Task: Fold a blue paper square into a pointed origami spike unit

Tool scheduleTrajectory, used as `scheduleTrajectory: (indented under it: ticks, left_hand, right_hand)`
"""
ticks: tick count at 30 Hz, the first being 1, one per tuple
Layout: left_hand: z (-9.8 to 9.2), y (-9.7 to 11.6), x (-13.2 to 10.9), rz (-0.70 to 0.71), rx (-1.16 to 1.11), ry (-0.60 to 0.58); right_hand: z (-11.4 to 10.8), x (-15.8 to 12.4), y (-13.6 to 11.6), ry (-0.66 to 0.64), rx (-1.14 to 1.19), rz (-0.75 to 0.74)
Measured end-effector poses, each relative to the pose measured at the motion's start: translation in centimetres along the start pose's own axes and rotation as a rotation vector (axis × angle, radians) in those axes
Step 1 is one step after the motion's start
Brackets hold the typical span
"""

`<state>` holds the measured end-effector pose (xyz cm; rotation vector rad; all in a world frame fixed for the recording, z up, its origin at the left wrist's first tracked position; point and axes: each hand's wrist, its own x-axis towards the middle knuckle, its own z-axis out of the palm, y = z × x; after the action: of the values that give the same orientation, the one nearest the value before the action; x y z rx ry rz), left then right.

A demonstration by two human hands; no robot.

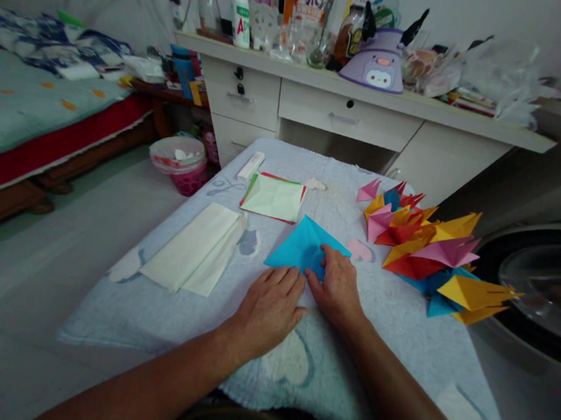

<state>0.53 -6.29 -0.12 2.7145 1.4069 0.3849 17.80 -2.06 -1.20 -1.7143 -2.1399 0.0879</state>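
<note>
A sheet of bright blue origami paper (297,244) lies on the cloth-covered table in front of me, its far corner pointing away. My left hand (273,303) rests palm down at the near edge of the blue paper, fingers stretched out and lying flat. On the right part of the sheet, my right hand (336,279) presses down with its fingertips, thumb and index finger apart. The underside of the paper and part of its near edge are hidden by my hands. Beyond it sits a stack of square paper sheets (274,196), a pale one on top.
Folded paper cranes (407,240) in several colours crowd the table's right side. A folded pale cloth or paper (193,248) lies at left, and a small white box (251,166) behind it. A pink bucket (188,177) stands on the floor. Cluttered white desk (317,100) behind; washing machine (543,284) right.
</note>
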Motion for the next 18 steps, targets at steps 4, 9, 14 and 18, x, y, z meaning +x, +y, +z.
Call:
scheduleTrajectory:
  ticks: [4,9,14,18]
  left_hand:
    - [0.1,0.0,0.2,-0.011,-0.01,0.012]
    - [-0.2,0.1,0.3,-0.019,-0.032,0.021]
    - [-0.4,-0.2,0.4,-0.02,-0.068,0.026]
    - [-0.4,-0.4,0.5,-0.014,-0.077,0.0]
  right_hand:
    - [-0.2,-0.1,-0.4,-0.008,-0.048,0.035]
    - [-0.5,0.0,-1.0,-0.03,-0.073,0.075]
    - [-0.9,-0.1,-1.1,-0.036,-0.121,0.092]
    - [-1.1,-0.4,-0.6,-0.026,-0.144,0.096]
